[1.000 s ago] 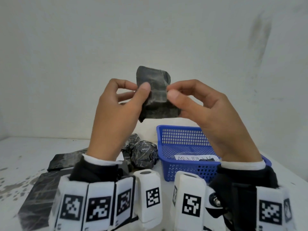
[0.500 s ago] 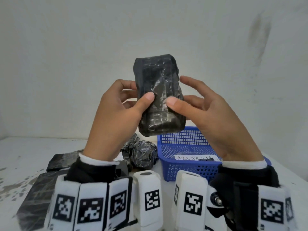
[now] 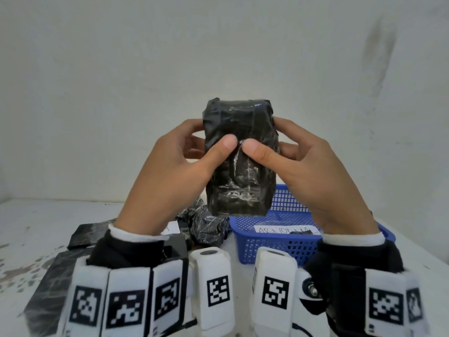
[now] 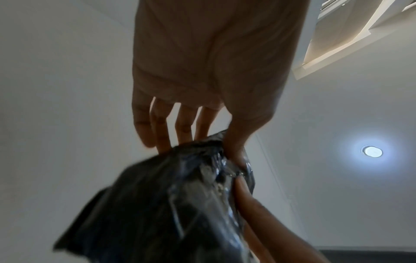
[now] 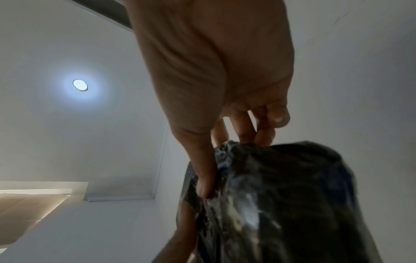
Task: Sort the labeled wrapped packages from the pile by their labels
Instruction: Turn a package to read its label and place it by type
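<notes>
A black plastic-wrapped package (image 3: 239,156) is held upright in the air before the wall. My left hand (image 3: 175,171) grips its left side, thumb on the near face and fingers behind. My right hand (image 3: 301,166) grips the right side the same way. No label shows on the face turned toward me. The package (image 4: 171,204) fills the lower part of the left wrist view, under my left hand (image 4: 202,89). In the right wrist view my right hand (image 5: 220,89) pinches the package (image 5: 281,204) with the thumb along its edge.
A blue mesh basket (image 3: 279,242) with a handwritten white label (image 3: 286,230) stands on the white table (image 3: 29,220) at right. A pile of black wrapped packages (image 3: 206,224) lies behind my left wrist. Flat black packages (image 3: 46,295) lie at front left.
The package has been turned from a tilted, edge-on hold to upright with its broad face toward me. Both thumbs have closed in at the middle of that face.
</notes>
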